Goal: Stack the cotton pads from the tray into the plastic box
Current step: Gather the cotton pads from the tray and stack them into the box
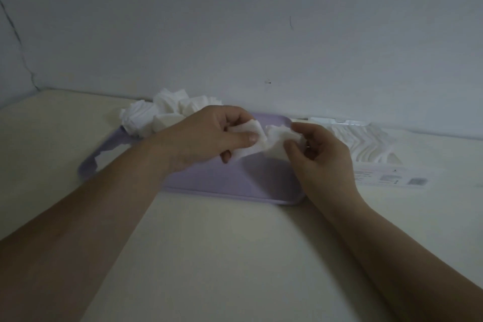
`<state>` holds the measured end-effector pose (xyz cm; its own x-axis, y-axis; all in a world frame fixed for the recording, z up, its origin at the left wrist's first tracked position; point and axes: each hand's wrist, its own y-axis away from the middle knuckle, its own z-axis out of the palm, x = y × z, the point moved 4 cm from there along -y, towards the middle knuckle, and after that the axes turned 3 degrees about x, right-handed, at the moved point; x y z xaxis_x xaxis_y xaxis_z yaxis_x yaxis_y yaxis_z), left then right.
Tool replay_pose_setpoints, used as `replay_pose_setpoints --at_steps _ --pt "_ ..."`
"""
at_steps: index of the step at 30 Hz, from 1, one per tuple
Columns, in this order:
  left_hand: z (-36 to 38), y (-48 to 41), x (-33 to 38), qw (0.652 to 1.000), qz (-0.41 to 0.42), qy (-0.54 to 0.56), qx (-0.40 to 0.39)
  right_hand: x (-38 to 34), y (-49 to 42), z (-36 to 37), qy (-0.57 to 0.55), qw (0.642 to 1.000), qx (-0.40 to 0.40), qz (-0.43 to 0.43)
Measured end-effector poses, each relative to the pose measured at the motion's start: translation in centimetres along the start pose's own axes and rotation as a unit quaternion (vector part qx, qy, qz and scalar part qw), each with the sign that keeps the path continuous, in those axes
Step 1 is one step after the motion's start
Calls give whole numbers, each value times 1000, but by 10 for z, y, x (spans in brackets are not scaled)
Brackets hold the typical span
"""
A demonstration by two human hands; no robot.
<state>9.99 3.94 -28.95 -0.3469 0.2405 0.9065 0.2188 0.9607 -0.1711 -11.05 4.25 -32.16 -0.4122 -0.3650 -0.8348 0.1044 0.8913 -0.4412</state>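
A lilac tray (230, 183) lies on the pale table against the wall. A loose heap of white cotton pads (162, 110) fills its far left end. Over the tray's middle, my left hand (209, 136) pinches one white cotton pad (248, 138) between thumb and fingers. Just to its right, my right hand (318, 154) pinches a second cotton pad (279, 136), and the two pads touch. To the right of the tray stands the clear plastic box (386, 172), with a row of stacked pads (366, 144) inside it.
The grey wall (261, 34) rises directly behind the tray and box. The cream table (222, 256) stretches toward me between my forearms. A printed label (402, 179) shows on the box's near side.
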Motion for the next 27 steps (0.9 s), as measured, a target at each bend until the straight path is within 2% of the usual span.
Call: replay_pose_setpoints --at_steps 2,4,10,17,19,22,27 --pt "13 1 4 999 17 23 -38 1 0 0 3 1000 -6 6" --pt "22 -1 0 998 28 29 -40 3 1 0 -25 999 -22 21" --pt "21 -6 -15 995 3 83 58 6 -1 9 -111 989 -88 38" --pt "19 -7 -18 993 -4 66 98 4 0 11 -237 957 -147 79" --pt "17 -8 -23 995 -11 42 86 3 0 13 -181 973 -136 46" --pt "22 -7 -24 1000 -12 7 14 3 0 13 -125 983 -135 17" --pt "20 -6 -23 998 -20 -46 36 -6 5 10 57 989 -120 -60"
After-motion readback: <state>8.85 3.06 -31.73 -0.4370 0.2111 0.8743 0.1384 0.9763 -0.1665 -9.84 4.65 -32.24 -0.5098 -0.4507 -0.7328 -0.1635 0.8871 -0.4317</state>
